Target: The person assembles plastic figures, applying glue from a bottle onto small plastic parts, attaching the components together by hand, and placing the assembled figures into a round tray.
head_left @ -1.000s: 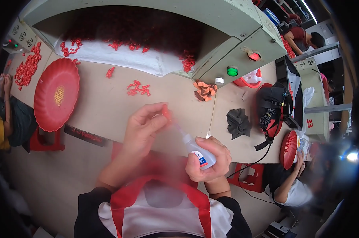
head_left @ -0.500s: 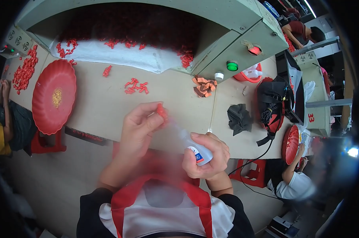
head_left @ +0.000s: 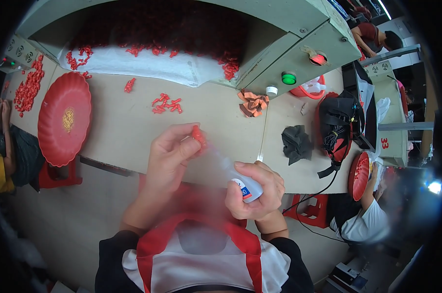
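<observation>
My left hand (head_left: 171, 149) pinches a small red moulded piece (head_left: 198, 136) between thumb and fingertips, above the front part of the table. Wrapped in my right hand (head_left: 257, 191) is a translucent squeeze bottle (head_left: 245, 183) with a white, blue and red label. The bottle is tilted, its narrow tip pointing up and left at the red piece; a blur in the picture hides whether they touch. Beyond my left hand lies a little cluster of red pieces (head_left: 166, 104), with a red piece (head_left: 129, 85) on its own farther left.
A red scalloped tray (head_left: 64, 141) stands at the left. Behind, a pale green machine (head_left: 299, 63) houses many red pieces on a white sheet (head_left: 147, 68). On the right lie an orange-brown cloth bundle (head_left: 253, 103), a black cloth (head_left: 296, 145) and a black bag (head_left: 338, 122). Other people sit both sides.
The view has shifted slightly, so the table things sit a little differently. Both hands keep their hold on the red piece and the bottle, almost unmoved.
</observation>
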`<act>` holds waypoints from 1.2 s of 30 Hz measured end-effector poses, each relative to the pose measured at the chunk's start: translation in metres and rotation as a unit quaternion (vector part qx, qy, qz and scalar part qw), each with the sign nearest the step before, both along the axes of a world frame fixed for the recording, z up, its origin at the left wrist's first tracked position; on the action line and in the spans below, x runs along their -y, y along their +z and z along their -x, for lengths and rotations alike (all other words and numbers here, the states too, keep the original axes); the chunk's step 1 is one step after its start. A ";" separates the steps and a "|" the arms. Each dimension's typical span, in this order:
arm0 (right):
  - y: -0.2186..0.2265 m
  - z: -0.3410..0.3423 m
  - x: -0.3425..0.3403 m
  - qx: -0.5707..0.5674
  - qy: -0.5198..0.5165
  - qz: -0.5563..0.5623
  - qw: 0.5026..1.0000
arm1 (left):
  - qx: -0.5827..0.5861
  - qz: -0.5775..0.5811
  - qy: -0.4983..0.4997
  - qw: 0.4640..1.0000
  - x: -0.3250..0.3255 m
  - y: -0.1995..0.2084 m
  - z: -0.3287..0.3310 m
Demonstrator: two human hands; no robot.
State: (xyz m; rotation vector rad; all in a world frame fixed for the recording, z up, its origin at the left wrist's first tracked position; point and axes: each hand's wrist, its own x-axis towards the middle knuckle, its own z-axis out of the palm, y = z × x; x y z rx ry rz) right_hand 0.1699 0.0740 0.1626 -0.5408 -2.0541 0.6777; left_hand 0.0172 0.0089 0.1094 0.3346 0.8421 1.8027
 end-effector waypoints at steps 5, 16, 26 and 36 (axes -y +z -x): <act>0.000 0.001 0.000 -0.010 0.008 0.010 1.000 | 0.002 0.009 -0.003 1.000 -0.001 0.000 0.000; -0.005 0.002 -0.006 -0.012 0.044 -0.023 0.999 | 0.004 0.010 -0.013 1.000 -0.002 -0.003 0.001; -0.006 0.005 -0.009 -0.023 0.036 -0.026 0.999 | 0.011 0.022 -0.010 1.000 -0.004 -0.002 0.002; -0.005 0.004 -0.008 -0.021 0.045 -0.016 0.999 | 0.009 0.015 -0.016 1.000 -0.002 -0.004 0.003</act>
